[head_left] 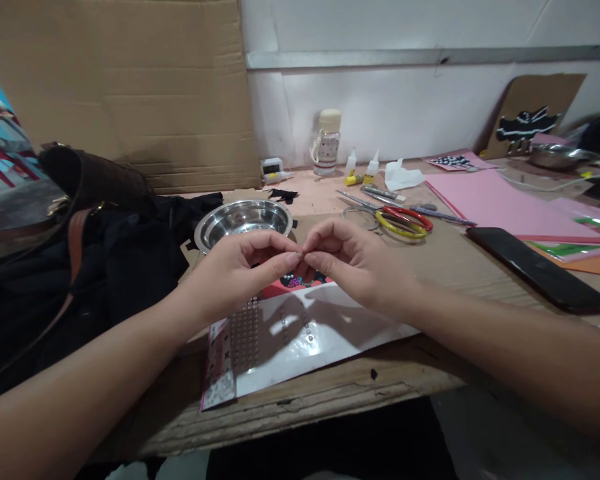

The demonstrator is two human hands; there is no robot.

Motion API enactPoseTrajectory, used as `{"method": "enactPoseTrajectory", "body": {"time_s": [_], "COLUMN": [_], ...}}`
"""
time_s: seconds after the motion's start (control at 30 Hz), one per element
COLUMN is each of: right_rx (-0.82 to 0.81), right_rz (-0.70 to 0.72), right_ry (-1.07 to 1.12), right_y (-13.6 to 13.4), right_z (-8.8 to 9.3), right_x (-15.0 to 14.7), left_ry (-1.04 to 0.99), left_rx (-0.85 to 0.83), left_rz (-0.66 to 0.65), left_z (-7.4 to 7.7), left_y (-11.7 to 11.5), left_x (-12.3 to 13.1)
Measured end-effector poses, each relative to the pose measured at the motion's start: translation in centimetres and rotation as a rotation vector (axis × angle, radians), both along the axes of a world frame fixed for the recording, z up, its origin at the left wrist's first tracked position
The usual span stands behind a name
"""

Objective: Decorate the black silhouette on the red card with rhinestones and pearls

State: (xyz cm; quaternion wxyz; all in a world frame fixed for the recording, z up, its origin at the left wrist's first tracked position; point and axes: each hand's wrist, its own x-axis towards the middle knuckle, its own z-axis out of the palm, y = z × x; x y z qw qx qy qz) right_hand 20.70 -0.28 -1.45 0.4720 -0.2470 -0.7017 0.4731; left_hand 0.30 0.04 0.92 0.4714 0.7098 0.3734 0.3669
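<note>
My left hand [253, 263] and my right hand [347, 257] meet fingertip to fingertip above the table, each pinched closed. Whatever sits between the fingertips is too small to make out. Below them lies a white sheet of stick-on gems [260, 363], with rows of small round gems at its left and a few more near the middle. Partly covered by my hands, a red and black piece with coloured beads [300, 282] shows just behind the sheet. A shiny metal bowl [215, 220] stands behind my left hand.
Scissors [405, 220] with red and yellow handles lie behind my right hand, near small glue bottles [373, 170] and a drink bottle [327, 143]. A dark phone [537, 267] and pink sheets [510, 200] are at right. A brown bag [90, 180] and dark cloth [135, 267] fill the left.
</note>
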Motion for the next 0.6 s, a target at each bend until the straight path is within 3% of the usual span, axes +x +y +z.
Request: {"method": "enactPoseTrajectory", "body": {"time_s": [0.2, 0.6], "right_rx": [0.09, 0.086], "right_rz": [-0.048, -0.122], "right_ry": [-0.01, -0.093], "right_y": [-0.44, -0.04], "right_z": [0.26, 0.33], "right_x": [-0.07, 0.32], "left_ry": [-0.044, -0.054], "left_rx": [-0.044, -0.068], "left_rz": [0.014, 0.017], "left_z": [0.02, -0.21], "left_y": [0.02, 0.16], "left_x": [0.25, 0.23]}}
